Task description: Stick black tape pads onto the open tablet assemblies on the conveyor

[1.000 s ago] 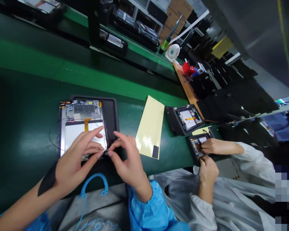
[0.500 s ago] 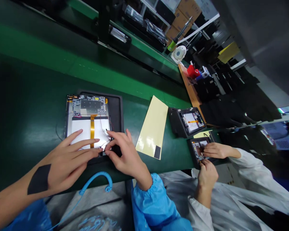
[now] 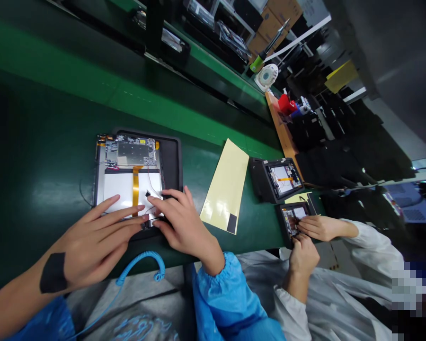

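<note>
An opened tablet (image 3: 108,182) lies in front of me, its circuit board, white battery and orange ribbon cable exposed. It partly overlaps a black tray-like cover (image 3: 172,166). My left hand (image 3: 95,241) is spread flat across the tablet's lower part, fingers stretched out, a black patch on its wrist. Above the lower right corner, my right hand (image 3: 184,222) has bent fingers, with a small black piece (image 3: 148,193) at its index fingertip; it looks like tape. Its thumb rests near the tablet's lower edge. Thin wires run beside these fingers, and the fingertip contact is partly hidden.
A yellow sheet (image 3: 225,184) with a black strip lies to my right. Beyond it stands another opened tablet (image 3: 284,180) in a black case. A co-worker's hands (image 3: 305,251) work on a smaller device. A coiled blue cord (image 3: 142,258) hangs at the bench edge.
My right index finger has moved left over the battery, and the small black piece has shifted left with it. My left hand stays spread on the tablet.
</note>
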`<state>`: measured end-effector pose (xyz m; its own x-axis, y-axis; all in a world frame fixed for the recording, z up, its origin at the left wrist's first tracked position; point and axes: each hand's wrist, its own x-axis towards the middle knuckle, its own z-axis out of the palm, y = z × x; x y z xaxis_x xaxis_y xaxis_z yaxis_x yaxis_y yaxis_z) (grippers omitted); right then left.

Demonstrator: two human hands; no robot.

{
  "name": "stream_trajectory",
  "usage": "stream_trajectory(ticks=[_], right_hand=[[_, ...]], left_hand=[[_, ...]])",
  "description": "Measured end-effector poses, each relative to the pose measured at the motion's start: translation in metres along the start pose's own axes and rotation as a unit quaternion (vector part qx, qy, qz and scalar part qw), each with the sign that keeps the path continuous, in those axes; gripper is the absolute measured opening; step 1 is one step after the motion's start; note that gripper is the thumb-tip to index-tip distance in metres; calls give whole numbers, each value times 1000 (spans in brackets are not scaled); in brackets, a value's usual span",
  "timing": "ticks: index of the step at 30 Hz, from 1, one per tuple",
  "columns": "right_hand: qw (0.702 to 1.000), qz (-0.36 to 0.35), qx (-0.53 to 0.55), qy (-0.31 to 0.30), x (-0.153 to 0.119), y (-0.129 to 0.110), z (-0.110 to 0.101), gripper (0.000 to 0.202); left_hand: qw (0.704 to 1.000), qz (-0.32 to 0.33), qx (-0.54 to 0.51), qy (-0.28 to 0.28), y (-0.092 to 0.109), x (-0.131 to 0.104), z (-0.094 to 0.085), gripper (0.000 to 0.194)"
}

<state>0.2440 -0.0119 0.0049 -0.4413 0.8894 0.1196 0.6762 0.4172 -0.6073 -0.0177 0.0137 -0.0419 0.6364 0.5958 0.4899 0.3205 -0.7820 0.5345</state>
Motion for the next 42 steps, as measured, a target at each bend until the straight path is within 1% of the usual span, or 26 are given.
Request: stream_trajectory(ticks=[3,7,11,15,17,19,21,23,25,27,29,31,34,37,39,42], right_hand=[[1000,1,-26,12,-3,1,2,55],[996,40,-49,59,-11,0,10,58],[990,63,-58,113,-17,-4,24,57],[978,65,-72,182,-23,-6,35,55],[971,60,-53,224,-26,-6,35,53],[967,60,-7,247,-30,-5,30,54],[969,64,38,235,-33,-2,22,59],[979,62,47,187,-32,1,13,63],[991,51,22,118,-27,3,3,62],[998,32,-24,52,-20,5,-5,57],[997,7,-77,15,-13,7,-10,50],[992,-19,-122,5,-6,10,-13,46],[988,-37,-148,5,0,15,-13,44],[991,9,-132,34,5,17,-11,40],[991,54,-112,56,8,13,-10,43],[986,107,-116,60,14,3,-8,50]], left_hand=[[999,22,22,23,2,-5,2,35],[997,28,57,33,8,-7,8,31],[991,66,114,23,15,0,17,28],[986,61,153,14,21,10,26,33],[987,64,150,10,21,14,29,34],[990,59,128,7,19,17,30,34],[995,43,94,10,17,17,32,32],[998,22,59,14,15,16,33,33],[999,2,37,14,14,14,34,32],[999,-15,29,7,13,12,34,28],[999,-27,22,-4,13,12,33,26],[999,-32,9,-4,12,13,33,25],[999,-45,-8,-13,11,16,32,25],[997,-67,-24,-42,11,20,30,27],[996,-70,-37,-48,11,22,28,28],[995,-73,-54,-50,11,24,26,28]])
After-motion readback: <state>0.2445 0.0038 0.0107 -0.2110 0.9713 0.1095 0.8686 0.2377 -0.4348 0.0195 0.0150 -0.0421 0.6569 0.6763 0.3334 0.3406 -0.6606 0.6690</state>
